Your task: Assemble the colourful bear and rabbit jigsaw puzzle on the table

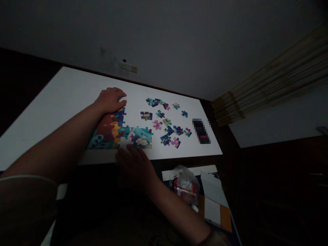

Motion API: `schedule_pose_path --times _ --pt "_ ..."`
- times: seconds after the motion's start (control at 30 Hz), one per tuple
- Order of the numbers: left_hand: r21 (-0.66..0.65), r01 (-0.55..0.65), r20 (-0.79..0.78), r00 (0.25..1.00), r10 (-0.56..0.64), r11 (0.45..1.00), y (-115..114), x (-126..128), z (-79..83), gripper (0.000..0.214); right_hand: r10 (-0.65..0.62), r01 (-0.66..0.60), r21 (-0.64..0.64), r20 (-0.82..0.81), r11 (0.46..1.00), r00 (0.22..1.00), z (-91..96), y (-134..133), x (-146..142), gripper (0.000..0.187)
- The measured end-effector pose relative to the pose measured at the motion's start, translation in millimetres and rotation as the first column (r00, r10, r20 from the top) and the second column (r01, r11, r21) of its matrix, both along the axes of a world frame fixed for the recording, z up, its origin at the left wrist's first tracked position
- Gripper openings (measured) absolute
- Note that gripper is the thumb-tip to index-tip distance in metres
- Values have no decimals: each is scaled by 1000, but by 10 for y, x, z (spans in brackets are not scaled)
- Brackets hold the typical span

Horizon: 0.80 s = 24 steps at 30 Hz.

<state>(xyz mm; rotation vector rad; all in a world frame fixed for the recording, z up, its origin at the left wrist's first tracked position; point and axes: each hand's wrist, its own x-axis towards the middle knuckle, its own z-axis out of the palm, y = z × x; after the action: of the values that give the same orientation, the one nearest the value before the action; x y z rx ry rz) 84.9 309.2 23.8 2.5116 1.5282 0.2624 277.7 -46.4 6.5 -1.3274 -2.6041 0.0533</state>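
Observation:
A joined section of jigsaw puzzle [110,128] with a brown bear and white rabbits lies on the white tabletop. My left hand [110,99] rests at its far edge, fingers together and stretched to the right, thumb apart. At the near edge, my right hand [135,167] has its fingers extended, with the tips touching or just over the border below the rabbits. No piece shows in either hand. To the right are several loose puzzle pieces [167,131], some overlapping. My left forearm hides the puzzle's left side.
A pixelated dark object [201,131] lies near the table's right end. Below the table edge are a clear plastic bag [185,186] with red contents and a white and orange box [214,210]. A wall with sockets [128,67] stands behind; a curtain [269,73] hangs right.

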Motion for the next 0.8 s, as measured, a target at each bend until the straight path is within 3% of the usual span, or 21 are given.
schedule_pose_path --times 0.2,0.43,0.57,0.63,0.7,0.8 --pt "-6 10 -1 1000 -10 1000 2 -33 23 82 63 -63 98 4 993 998 94 60 22 57" --pt "-37 -15 -4 1000 15 999 -48 -31 90 79 40 -35 73 -73 997 997 48 58 179 52" --pt "-47 -35 6 999 35 998 -56 -32 109 73 30 13 226 -187 974 982 1 70 404 36" --pt "-42 -34 6 999 34 999 -56 -33 114 73 -17 103 286 -287 953 958 17 101 651 29" --pt "-29 -12 -5 1000 12 1000 -53 -33 115 77 -172 278 260 -366 925 915 65 146 997 24" --pt "-15 5 -26 1000 -5 1000 -39 -36 109 80 -501 584 167 -361 795 786 162 228 1571 21"
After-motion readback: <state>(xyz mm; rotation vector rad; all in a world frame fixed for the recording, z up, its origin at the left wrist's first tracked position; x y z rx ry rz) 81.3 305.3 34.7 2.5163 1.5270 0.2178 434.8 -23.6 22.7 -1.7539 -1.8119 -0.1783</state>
